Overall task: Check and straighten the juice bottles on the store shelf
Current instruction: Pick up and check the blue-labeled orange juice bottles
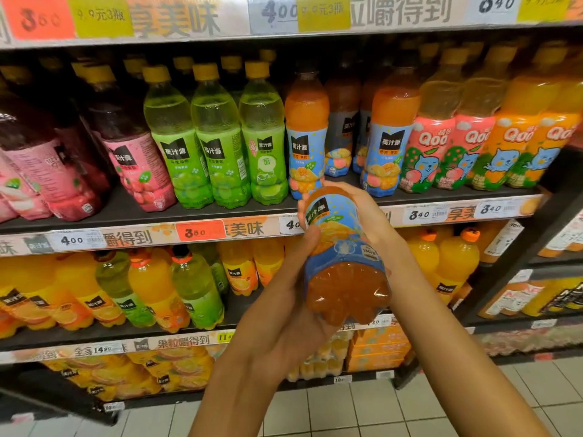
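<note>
— Where's the orange juice bottle (342, 253)?
— Off the shelf (220, 212), base toward the camera; left hand (284, 310) and right hand (362, 209) both grip it.
— Labels?
— "美汁源"; neighbours read "Qoo".

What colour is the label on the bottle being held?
Blue, with orange fruit pictures, on the held bottle; the head view shows it.

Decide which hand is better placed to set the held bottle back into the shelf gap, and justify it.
Probably the right hand: it wraps the orange juice bottle near its top, just below the shelf gap. The left hand only supports its base.
</note>
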`<action>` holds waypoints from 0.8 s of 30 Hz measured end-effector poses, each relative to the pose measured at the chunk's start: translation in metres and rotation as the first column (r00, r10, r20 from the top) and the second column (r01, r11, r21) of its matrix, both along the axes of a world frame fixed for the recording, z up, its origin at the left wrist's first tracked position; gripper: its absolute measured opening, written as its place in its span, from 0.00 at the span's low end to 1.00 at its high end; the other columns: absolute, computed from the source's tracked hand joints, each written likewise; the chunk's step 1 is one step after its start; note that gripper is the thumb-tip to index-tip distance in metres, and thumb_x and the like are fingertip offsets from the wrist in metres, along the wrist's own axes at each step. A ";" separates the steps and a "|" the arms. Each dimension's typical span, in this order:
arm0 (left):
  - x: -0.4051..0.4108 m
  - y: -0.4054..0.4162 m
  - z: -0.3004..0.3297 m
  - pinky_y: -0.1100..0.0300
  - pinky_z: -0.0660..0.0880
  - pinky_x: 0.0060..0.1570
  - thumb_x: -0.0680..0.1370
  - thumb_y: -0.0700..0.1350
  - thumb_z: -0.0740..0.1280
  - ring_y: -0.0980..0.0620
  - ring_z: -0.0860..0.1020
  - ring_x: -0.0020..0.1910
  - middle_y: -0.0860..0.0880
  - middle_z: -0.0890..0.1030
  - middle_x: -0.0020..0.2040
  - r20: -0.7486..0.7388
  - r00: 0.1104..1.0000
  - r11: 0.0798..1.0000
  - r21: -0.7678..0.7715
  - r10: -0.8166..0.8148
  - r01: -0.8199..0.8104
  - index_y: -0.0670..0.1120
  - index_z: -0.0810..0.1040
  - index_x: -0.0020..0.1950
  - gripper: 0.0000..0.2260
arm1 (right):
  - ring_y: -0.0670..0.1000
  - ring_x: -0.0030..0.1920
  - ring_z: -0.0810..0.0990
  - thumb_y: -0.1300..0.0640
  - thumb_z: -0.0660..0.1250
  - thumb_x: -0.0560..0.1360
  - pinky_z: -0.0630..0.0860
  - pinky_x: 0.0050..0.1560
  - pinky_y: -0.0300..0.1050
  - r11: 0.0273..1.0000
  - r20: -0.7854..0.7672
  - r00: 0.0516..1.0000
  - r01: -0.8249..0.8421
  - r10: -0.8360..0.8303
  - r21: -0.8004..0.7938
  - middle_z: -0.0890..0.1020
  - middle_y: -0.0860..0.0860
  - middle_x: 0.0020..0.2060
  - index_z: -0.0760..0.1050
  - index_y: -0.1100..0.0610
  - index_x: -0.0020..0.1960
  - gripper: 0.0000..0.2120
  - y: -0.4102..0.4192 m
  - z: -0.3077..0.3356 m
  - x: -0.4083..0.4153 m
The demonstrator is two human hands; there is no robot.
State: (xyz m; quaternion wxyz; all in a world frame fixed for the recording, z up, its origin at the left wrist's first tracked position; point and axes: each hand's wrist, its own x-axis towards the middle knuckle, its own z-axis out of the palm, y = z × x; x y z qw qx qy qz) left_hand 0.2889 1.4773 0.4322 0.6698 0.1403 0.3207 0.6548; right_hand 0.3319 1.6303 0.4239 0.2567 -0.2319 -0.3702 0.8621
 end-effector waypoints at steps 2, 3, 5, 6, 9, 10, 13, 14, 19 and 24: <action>-0.001 0.000 0.002 0.48 0.77 0.50 0.60 0.51 0.75 0.44 0.82 0.39 0.40 0.84 0.43 0.072 0.997 1.000 0.005 -0.022 0.021 0.36 0.82 0.52 0.26 | 0.51 0.25 0.82 0.58 0.51 0.83 0.75 0.21 0.39 1.000 0.011 1.000 0.007 -0.007 -0.020 0.82 0.56 0.25 0.80 0.64 0.25 0.32 0.000 -0.001 -0.001; -0.002 -0.001 0.000 0.46 0.77 0.50 0.53 0.48 0.82 0.42 0.83 0.41 0.38 0.83 0.46 0.118 0.993 1.000 0.015 -0.025 0.024 0.36 0.81 0.55 0.34 | 0.52 0.26 0.82 0.58 0.52 0.82 0.76 0.22 0.40 0.999 0.015 1.000 0.005 -0.005 -0.044 0.82 0.57 0.26 0.81 0.65 0.27 0.31 0.001 -0.002 -0.003; -0.006 -0.003 -0.005 0.43 0.76 0.49 0.43 0.43 0.85 0.42 0.83 0.43 0.37 0.83 0.49 0.174 0.983 0.998 0.055 -0.051 0.042 0.35 0.82 0.52 0.39 | 0.55 0.29 0.83 0.55 0.53 0.82 0.79 0.26 0.44 0.995 0.016 1.000 0.006 -0.004 -0.095 0.83 0.59 0.30 0.81 0.67 0.36 0.26 0.003 -0.001 -0.006; -0.007 -0.005 -0.006 0.43 0.76 0.49 0.43 0.43 0.85 0.42 0.84 0.42 0.38 0.83 0.49 0.157 0.986 0.996 0.073 -0.063 0.052 0.36 0.83 0.50 0.37 | 0.55 0.30 0.83 0.54 0.55 0.82 0.81 0.30 0.46 0.996 0.024 1.000 0.009 -0.007 -0.094 0.83 0.58 0.32 0.80 0.66 0.41 0.22 0.003 0.001 -0.007; -0.010 -0.008 -0.012 0.47 0.79 0.48 0.47 0.46 0.85 0.44 0.84 0.42 0.40 0.84 0.46 0.098 0.991 0.989 0.129 -0.089 0.076 0.37 0.85 0.48 0.31 | 0.54 0.34 0.83 0.54 0.59 0.80 0.81 0.39 0.47 0.999 0.015 0.999 0.031 -0.030 -0.045 0.82 0.56 0.34 0.76 0.64 0.47 0.13 0.004 0.015 -0.007; -0.011 -0.009 -0.016 0.49 0.81 0.46 0.50 0.47 0.84 0.45 0.84 0.41 0.41 0.84 0.44 0.059 0.993 0.985 0.147 -0.103 0.093 0.37 0.84 0.49 0.30 | 0.54 0.34 0.83 0.54 0.60 0.79 0.80 0.40 0.47 0.999 -0.002 0.999 0.048 -0.048 -0.024 0.82 0.56 0.35 0.75 0.63 0.47 0.12 0.004 0.020 -0.007; -0.017 -0.010 -0.023 0.55 0.82 0.40 0.57 0.51 0.79 0.50 0.84 0.39 0.45 0.85 0.41 -0.134 0.986 0.987 0.111 -0.101 0.116 0.38 0.82 0.55 0.30 | 0.53 0.32 0.83 0.55 0.62 0.78 0.81 0.37 0.46 0.991 -0.058 0.993 0.103 -0.098 0.091 0.82 0.54 0.32 0.73 0.59 0.42 0.10 0.002 0.036 -0.001; -0.017 -0.009 -0.024 0.55 0.82 0.41 0.58 0.51 0.80 0.50 0.84 0.40 0.45 0.86 0.43 -0.198 0.973 0.984 0.105 -0.123 0.146 0.39 0.83 0.55 0.29 | 0.53 0.32 0.83 0.55 0.62 0.78 0.81 0.38 0.46 0.981 -0.069 0.993 0.107 -0.097 0.164 0.82 0.54 0.31 0.73 0.58 0.42 0.10 0.000 0.041 0.001; -0.013 0.000 -0.029 0.50 0.79 0.51 0.63 0.57 0.69 0.47 0.83 0.46 0.47 0.85 0.47 -0.615 0.787 0.992 0.067 -0.045 0.110 0.44 0.78 0.57 0.27 | 0.55 0.39 0.83 0.55 0.63 0.77 0.80 0.46 0.52 0.895 -0.170 0.984 0.118 -0.048 0.431 0.83 0.55 0.34 0.74 0.59 0.44 0.08 -0.010 0.051 0.010; -0.013 0.007 -0.035 0.65 0.78 0.40 0.69 0.48 0.75 0.56 0.84 0.43 0.54 0.85 0.44 -0.731 0.658 0.978 0.206 0.180 -0.039 0.52 0.76 0.55 0.17 | 0.50 0.46 0.84 0.50 0.66 0.74 0.80 0.46 0.44 0.740 -0.108 0.978 0.206 -0.178 0.640 0.85 0.52 0.44 0.78 0.55 0.51 0.11 -0.016 0.045 0.021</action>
